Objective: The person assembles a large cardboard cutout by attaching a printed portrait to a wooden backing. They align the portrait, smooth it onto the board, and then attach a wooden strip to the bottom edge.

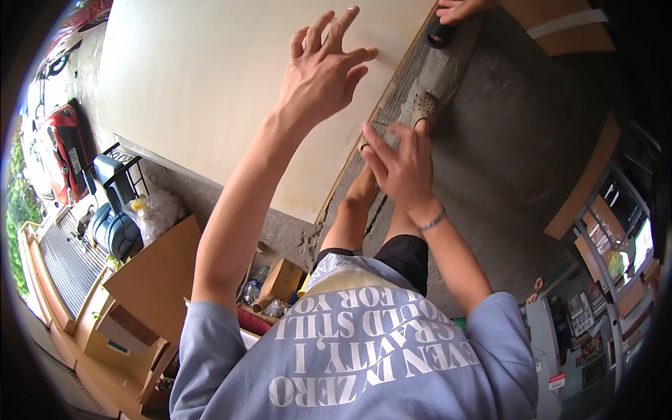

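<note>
**2 hands on a pale plywood sheet**

Far left, parked red vehicles (59,150) sit beyond a metal grate, and nearer in, brown cardboard boxes (150,280) and a white plastic bag (157,210) are piled against the wall, apparently pushed aside to keep the floor space free.

Next comes the big pale plywood sheet (210,91), which fills the upper left of the view and lies out over the concrete floor (504,161). The person's left hand (323,66) hovers over or rests on its face, fingers spread wide and holding nothing; I can't tell if the palm actually touches. That open grip looks like a way to steady or feel along the broad surface.

Just right of it, the right hand (400,164) sits at the sheet's near edge, fingers extended and close together, empty, seemingly pressing on the rim where the board meets the floor. A thin bracelet (432,221) circles the wrist. Beyond the fingertips a beige perforated clog (424,108) shows, the person's foot planted beside the edge, probably bracing it.

At top, another person's hand (458,8) rests on the far end of the same edge, beside a dark shoe (439,33). Further right, more brown boards (591,175) lean about.
</note>
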Action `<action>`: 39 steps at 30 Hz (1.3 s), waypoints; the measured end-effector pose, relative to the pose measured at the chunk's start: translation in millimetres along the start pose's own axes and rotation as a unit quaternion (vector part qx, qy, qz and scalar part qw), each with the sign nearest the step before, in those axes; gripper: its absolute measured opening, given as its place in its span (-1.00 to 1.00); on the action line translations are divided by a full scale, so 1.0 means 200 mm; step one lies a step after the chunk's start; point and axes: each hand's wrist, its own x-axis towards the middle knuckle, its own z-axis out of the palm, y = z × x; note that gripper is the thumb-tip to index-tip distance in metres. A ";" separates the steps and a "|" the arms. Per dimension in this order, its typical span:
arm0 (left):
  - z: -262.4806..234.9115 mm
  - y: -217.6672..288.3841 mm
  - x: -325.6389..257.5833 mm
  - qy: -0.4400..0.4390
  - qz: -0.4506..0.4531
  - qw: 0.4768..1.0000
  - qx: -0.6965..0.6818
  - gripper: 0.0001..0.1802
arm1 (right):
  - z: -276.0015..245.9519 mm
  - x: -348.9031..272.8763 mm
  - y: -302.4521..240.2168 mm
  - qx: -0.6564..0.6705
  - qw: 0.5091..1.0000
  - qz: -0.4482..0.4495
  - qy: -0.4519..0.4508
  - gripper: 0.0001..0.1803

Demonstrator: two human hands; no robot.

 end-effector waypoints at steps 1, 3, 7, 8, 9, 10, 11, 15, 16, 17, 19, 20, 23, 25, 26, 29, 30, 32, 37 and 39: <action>-0.04 0.00 0.00 0.016 -0.024 0.999 -0.039 -0.59 | -0.03 -0.03 -0.02 0.059 0.998 0.021 0.019 -0.56; -0.14 0.03 -0.09 0.044 -0.069 0.990 -0.114 -0.51 | -0.10 -0.05 -0.04 0.181 0.979 0.061 0.067 -0.59; -0.25 0.18 -0.31 0.163 -0.206 0.628 -0.732 -0.39 | -0.25 0.08 0.00 0.303 0.939 0.142 0.077 -0.71; -0.25 0.21 -0.35 0.151 -0.221 0.614 -0.742 -0.38 | -0.26 0.12 -0.01 0.358 0.916 0.166 0.072 -0.73; -0.25 0.23 -0.38 0.138 -0.234 0.600 -0.752 -0.36 | -0.27 0.17 -0.02 0.412 0.890 0.187 0.065 -0.76; -0.25 0.24 -0.40 0.123 -0.249 0.590 -0.758 -0.34 | -0.26 0.22 -0.04 0.426 0.884 0.185 0.053 -0.75; -0.25 0.25 -0.42 0.119 -0.250 0.593 -0.756 -0.34 | -0.28 0.26 -0.05 0.454 0.872 0.179 0.025 -0.73; -0.25 0.28 -0.44 0.093 -0.265 0.651 -0.705 -0.30 | -0.27 0.33 -0.08 0.530 0.806 0.240 -0.109 -0.68; -0.26 0.28 -0.44 0.084 -0.270 0.670 -0.687 -0.29 | -0.26 0.32 -0.09 0.528 0.805 0.247 -0.112 -0.70; -0.26 0.28 -0.44 0.074 -0.265 0.681 -0.678 -0.29 | -0.26 0.30 -0.09 0.532 0.807 0.236 -0.102 -0.72; -0.27 0.28 -0.43 0.058 -0.255 0.698 -0.666 -0.30 | -0.24 0.25 -0.09 0.534 0.781 0.300 -0.118 -0.75; -0.26 0.28 -0.42 0.080 -0.227 0.760 -0.604 -0.33 | -0.23 0.21 -0.09 0.552 0.772 0.296 -0.103 -0.76; -0.25 0.20 -0.36 0.130 -0.143 0.917 -0.348 -0.45 | -0.19 0.13 -0.06 0.463 0.804 0.360 -0.098 -0.80; -0.24 0.14 -0.32 0.090 -0.139 0.954 -0.248 -0.46 | -0.14 0.11 -0.01 0.518 0.764 0.383 0.033 -0.81; -0.22 0.13 -0.30 0.045 -0.102 0.975 -0.193 -0.42 | -0.11 0.12 0.02 0.517 0.728 0.445 0.076 -0.81; -0.11 0.13 -0.24 -0.030 -0.030 0.995 -0.090 -0.34 | -0.01 0.16 0.06 0.543 0.701 0.429 0.173 -0.81; -0.07 0.14 -0.24 -0.039 -0.028 0.995 -0.093 -0.32 | 0.02 0.17 0.06 0.553 0.700 0.413 0.185 -0.79; -0.01 0.16 -0.24 -0.067 -0.037 0.993 -0.085 -0.25 | 0.06 0.19 0.06 0.548 0.677 0.445 0.208 -0.79; 0.05 0.19 -0.29 -0.041 -0.062 0.993 -0.094 -0.22 | 0.09 0.22 0.05 0.565 0.671 0.438 0.200 -0.81; 0.06 0.19 -0.30 -0.040 -0.071 0.992 -0.095 -0.23 | 0.09 0.23 0.04 0.558 0.680 0.436 0.193 -0.82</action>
